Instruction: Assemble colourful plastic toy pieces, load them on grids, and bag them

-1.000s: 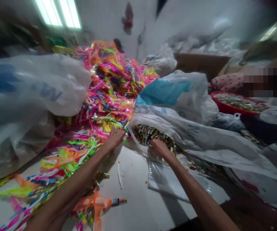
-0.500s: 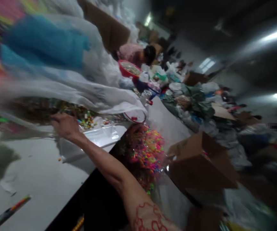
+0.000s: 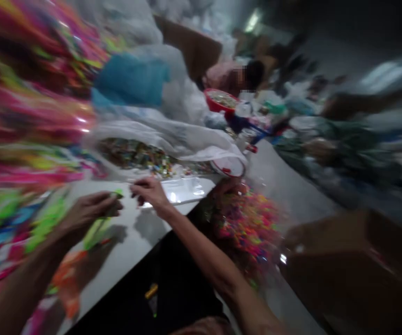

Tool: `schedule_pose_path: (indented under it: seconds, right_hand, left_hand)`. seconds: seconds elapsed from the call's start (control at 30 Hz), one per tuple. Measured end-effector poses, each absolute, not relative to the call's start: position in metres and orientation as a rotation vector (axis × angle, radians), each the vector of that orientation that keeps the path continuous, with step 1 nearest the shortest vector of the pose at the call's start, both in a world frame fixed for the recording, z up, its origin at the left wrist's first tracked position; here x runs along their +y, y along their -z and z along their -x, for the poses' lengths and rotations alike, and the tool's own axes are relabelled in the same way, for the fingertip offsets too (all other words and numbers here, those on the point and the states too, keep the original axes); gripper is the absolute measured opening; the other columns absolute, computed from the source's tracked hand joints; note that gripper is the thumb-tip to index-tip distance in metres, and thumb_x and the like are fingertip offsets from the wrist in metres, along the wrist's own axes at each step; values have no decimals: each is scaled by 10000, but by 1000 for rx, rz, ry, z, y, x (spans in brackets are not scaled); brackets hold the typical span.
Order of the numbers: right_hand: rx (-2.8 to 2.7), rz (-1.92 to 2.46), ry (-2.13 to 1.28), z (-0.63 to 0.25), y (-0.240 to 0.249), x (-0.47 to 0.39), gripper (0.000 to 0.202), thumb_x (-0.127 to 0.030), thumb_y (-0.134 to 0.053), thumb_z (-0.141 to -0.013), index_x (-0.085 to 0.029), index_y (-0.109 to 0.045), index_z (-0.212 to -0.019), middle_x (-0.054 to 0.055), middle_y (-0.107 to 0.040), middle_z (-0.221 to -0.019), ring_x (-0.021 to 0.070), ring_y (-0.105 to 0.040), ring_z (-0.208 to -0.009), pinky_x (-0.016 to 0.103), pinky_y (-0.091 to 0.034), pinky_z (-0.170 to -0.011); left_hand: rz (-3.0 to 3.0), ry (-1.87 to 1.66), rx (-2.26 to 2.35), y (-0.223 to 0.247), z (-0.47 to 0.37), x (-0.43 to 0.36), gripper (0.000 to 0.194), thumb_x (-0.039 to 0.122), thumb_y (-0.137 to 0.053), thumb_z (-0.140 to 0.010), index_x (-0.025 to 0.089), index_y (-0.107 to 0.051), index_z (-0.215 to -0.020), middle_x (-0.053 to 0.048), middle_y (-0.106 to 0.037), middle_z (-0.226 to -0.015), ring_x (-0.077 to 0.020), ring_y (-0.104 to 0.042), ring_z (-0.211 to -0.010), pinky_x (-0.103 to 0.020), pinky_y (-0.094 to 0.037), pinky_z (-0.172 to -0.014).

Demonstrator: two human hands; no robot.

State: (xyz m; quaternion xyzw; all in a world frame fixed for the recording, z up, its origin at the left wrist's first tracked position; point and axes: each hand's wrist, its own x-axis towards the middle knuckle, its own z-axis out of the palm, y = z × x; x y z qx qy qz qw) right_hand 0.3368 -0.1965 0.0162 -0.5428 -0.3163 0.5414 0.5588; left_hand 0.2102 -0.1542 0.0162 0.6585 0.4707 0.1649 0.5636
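Note:
My left hand [image 3: 94, 207] is closed over the white table [image 3: 117, 260], its fingers pinched on a bright green plastic piece [image 3: 118, 192]. A yellow-green strip [image 3: 97, 234] shows just below it; whether the two are joined I cannot tell. Facing it across a small gap is my right hand [image 3: 153, 194], fingers curled together at the tips. Anything between those fingertips is too small and blurred to make out. Beside the right hand lies a shiny clear plastic bag [image 3: 187, 190]. Behind it, a white sack [image 3: 187, 135] gapes over many small multicoloured pieces [image 3: 141, 156].
Bright pink, green and orange strips [image 3: 40, 116] heap up on the left. A clear bag of colourful bits [image 3: 249, 223] sits right of my forearm, near a cardboard box [image 3: 344, 260]. A person [image 3: 227, 77] is beyond a red basin [image 3: 220, 100].
My right hand has come away from the sack's opening to above the table. My left hand has come into view with the green piece. The view has swung left, showing more of the strips.

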Motion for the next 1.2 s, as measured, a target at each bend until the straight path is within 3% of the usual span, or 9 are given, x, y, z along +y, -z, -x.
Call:
schedule_pose_path:
  seconds: [0.13,0.23,0.37,0.97,1.2]
  right_hand:
    - [-811,1178,-1289,-346,-14,-200,266,-321,-749,-614,-147,-558,-678,-39,-605,-534,76,-506,-376,183,-403,-379]
    - [-847,1102,-1453,-345,-18,-203,271,-323,-763,-606,-126,-627,-733,-1,-640,-567,114,-598,-499,223,-488,-510]
    - [-853,1049,-1544,-342,-19,-206,252,-300,-772,-612,-124,-669,-761,20,-660,-604,118,-612,-546,235,-492,-560]
    - [-1027,1049,-1548,-339,-15,-201,149,-209,-758,-630,-151,-689,-749,-3,-642,-626,105,-576,-577,233,-447,-587]
    - [-1152,1120,-1540,-340,-23,-203,184,-242,-764,-632,-148,-696,-775,16,-664,-658,123,-598,-627,244,-449,-625]
  left_hand:
    - [-1324,-329,818,-23,-163,-156,287,407,-585,-770,125,-586,-823,-50,-663,-782,-120,-602,-615,-245,-460,-614]
    - [-1271,-361,767,-22,-163,-160,231,362,-563,-788,135,-555,-827,-17,-632,-683,-91,-560,-518,-215,-407,-532]
    - [-1239,-345,769,-27,-164,-164,204,324,-542,-779,133,-537,-849,-1,-595,-597,-85,-507,-437,-208,-369,-457]
    - [-1239,-260,811,-29,-153,-161,155,245,-498,-712,129,-572,-785,9,-553,-505,-88,-443,-390,-206,-343,-392]
    - [-1308,-267,773,-24,-153,-159,307,430,-524,-782,136,-573,-711,38,-484,-459,-66,-390,-362,-189,-294,-374]
